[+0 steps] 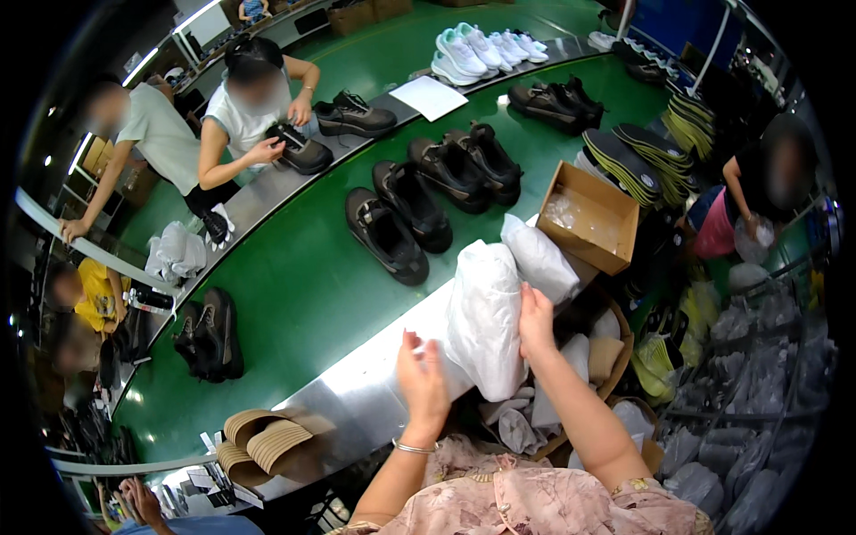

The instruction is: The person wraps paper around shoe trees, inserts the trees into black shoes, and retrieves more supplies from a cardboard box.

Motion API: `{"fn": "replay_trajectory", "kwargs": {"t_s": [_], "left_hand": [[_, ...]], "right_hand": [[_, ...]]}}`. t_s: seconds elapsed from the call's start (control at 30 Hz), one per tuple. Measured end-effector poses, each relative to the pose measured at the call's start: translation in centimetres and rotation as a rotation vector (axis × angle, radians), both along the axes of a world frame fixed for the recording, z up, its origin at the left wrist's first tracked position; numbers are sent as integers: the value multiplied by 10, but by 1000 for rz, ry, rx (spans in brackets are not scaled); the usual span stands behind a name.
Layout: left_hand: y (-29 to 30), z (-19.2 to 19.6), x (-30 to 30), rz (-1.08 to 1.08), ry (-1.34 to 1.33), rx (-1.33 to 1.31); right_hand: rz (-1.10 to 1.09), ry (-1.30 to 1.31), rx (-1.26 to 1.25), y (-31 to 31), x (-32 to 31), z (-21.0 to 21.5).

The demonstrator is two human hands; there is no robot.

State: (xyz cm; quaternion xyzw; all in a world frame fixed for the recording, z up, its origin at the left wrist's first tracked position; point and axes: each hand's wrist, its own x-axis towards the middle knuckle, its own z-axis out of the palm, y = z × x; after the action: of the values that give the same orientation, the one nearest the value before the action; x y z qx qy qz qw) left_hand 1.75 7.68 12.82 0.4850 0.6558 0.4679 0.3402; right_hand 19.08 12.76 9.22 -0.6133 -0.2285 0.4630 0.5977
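Observation:
A plump bundle in white wrapping paper (486,312) stands tilted over the near metal edge of the work table. My right hand (537,323) grips its right side, fingers partly hidden against the paper. To the left of the bundle, and apart from it, my left hand (423,379) is raised with thumb and fingers apart, a bracelet on its wrist. A second white wrapped bundle (540,257) lies just behind, beside an open cardboard box (593,230) with clear bits inside. What the wrapping covers is hidden.
Pairs of dark shoes (388,236) stand on the green belt (294,294). Curved brown cardboard pieces (267,446) lie at the near left. Stacked insoles (624,165) are at the right. Below the edge, a carton holds crumpled paper (517,428). Across the belt a co-worker handles a shoe (303,152).

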Motion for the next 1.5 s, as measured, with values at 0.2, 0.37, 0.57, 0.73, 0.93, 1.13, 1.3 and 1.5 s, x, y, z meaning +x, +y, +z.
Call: {"fn": "replay_trajectory", "kwargs": {"t_s": [0.2,0.37,0.57,0.73,0.93,1.13,1.3,1.5], "left_hand": [[43,-15,0,-419,-648,-346],[49,-28,-24,-482,-1299,-355],[84,-19,-19,-293,-1425,-380],[105,-14,-33,-177,-1527,-207],[93,-10,-12,-68,-1439,-98],[78,-3,-18,277,-683,-200],[76,-27,-49,19,32,127],[114,-54,-79,-56,-914,-227]], "right_hand": [[270,105,-20,17,-43,18],[456,611,-267,40,-42,31],[496,544,-268,63,-34,-5],[507,148,111,31,-9,48],[315,-368,318,-8,-67,43],[179,-484,271,-30,-58,32],[404,-868,426,-43,-43,37],[487,-634,344,-22,-50,45]]}}
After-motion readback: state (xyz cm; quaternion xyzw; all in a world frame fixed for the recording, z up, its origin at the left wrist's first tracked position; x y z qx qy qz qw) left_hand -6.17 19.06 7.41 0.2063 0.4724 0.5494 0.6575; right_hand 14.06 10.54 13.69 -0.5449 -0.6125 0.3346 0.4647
